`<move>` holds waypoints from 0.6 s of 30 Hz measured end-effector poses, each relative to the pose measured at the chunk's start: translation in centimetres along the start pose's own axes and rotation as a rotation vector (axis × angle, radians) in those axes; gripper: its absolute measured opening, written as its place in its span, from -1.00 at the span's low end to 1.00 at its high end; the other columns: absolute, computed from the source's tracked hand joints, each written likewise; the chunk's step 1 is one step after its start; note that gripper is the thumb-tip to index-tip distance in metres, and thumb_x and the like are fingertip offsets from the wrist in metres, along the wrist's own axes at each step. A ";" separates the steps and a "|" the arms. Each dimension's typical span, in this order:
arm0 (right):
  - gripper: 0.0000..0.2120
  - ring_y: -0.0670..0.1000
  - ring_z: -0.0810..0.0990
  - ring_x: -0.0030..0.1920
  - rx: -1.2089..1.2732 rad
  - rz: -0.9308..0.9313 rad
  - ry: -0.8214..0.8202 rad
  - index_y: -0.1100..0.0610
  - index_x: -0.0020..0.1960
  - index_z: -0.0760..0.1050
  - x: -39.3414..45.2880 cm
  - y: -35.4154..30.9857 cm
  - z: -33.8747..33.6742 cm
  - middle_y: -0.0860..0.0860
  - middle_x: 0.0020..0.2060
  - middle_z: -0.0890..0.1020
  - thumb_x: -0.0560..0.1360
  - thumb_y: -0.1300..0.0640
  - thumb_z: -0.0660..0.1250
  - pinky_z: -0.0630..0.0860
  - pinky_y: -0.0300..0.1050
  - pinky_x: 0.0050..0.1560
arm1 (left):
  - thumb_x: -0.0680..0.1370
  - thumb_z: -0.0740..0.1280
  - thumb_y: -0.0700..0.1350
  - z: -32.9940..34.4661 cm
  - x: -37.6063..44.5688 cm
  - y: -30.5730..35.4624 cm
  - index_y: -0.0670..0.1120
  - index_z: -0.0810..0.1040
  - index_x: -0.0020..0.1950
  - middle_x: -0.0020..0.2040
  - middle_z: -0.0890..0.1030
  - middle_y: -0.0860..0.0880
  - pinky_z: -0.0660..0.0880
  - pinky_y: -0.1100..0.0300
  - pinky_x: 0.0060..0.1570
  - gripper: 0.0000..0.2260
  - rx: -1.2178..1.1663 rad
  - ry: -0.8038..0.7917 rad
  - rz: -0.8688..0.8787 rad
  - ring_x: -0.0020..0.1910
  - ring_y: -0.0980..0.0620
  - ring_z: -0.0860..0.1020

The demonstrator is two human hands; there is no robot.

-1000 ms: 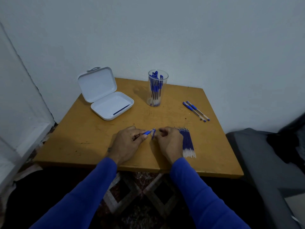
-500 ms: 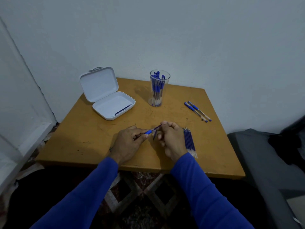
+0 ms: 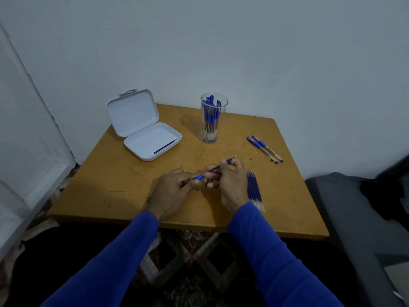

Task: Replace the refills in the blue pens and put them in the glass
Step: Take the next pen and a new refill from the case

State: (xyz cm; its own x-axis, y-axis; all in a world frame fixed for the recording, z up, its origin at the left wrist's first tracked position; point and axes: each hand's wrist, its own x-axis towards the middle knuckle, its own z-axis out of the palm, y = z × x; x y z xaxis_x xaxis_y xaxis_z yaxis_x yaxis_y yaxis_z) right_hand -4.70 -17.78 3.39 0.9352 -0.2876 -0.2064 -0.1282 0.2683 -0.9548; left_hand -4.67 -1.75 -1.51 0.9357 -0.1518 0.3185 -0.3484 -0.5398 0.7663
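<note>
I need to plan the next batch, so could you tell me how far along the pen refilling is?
Done: several pens stand in the glass. In hand: the left hand grips a pen barrel while the right hand pinches a refill partly out of it. Left: two pens lie on the table, beside fresh refills.

Both hands, left hand (image 3: pixel 171 193) and right hand (image 3: pixel 230 185), hold a refill (image 3: pixel 218 167) over the table (image 3: pixel 124 185).

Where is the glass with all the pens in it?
In the head view, the glass stands at the far middle of the table, near the wall, just right of the open white case and left of two loose pens.
</note>
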 end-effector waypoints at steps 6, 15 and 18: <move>-0.88 -0.02 0.60 -0.37 0.043 -0.060 0.119 0.09 0.22 0.42 0.8 -0.9 -0.7 0.13 -0.19 0.65 0.70 0.11 0.20 0.55 -0.13 -0.47 | 0.59 0.41 -0.01 0.1 0.0 0.0 0.04 0.67 0.24 -0.16 0.57 0.13 0.37 0.40 -0.23 -0.77 0.014 -0.017 -0.014 -0.18 0.18 0.51; -0.67 -0.15 0.57 0.03 -0.553 -0.212 0.323 0.05 0.36 0.56 1.7 -2.1 -7.2 -0.03 0.21 0.63 0.63 0.00 0.35 0.56 -0.31 0.01 | 0.58 0.42 -0.01 0.5 0.2 -0.3 0.04 0.69 0.20 -0.21 0.58 0.08 0.44 0.22 -0.25 -0.79 0.025 -0.003 0.003 -0.24 0.12 0.52; -0.63 -0.03 0.57 0.25 -0.760 -0.155 0.316 0.07 0.37 0.56 2.0 -2.5 -9.9 0.01 0.29 0.61 0.59 0.01 0.39 0.57 -0.06 0.24 | 0.58 0.41 -0.02 0.6 0.1 -0.5 0.05 0.69 0.20 -0.21 0.58 0.08 0.41 0.25 -0.26 -0.79 0.034 -0.008 0.020 -0.24 0.12 0.52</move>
State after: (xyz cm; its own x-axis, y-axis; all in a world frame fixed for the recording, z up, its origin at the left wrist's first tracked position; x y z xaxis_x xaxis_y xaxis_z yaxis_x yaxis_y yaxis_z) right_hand -5.83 -28.12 3.22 0.8384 -0.5451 -0.0032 -0.2993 -0.4554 -0.8385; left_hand -4.33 -2.00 -2.21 0.9290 -0.1690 0.3292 -0.3651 -0.5640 0.7406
